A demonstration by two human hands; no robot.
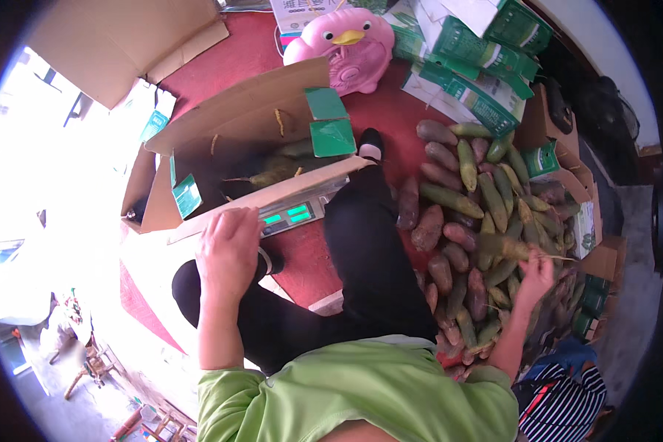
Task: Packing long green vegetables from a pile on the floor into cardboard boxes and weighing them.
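My left hand [228, 254] lies flat, fingers loose, on the cardboard box [221, 158] flap at 9 o'clock; right hand [535, 274] pinches a husked corn cob [510, 247] at 3 o'clock over the pile [486, 191].

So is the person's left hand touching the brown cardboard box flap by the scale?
Touching. The head view shows the left hand resting palm-down on the brown cardboard box flap, fingers overlapping its edge, no gap.

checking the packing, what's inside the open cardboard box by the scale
A few green corn ears lie in the open cardboard box. Its near flap and deep shadow hide the bottom, so their number is unclear. The left hand rests on that flap.
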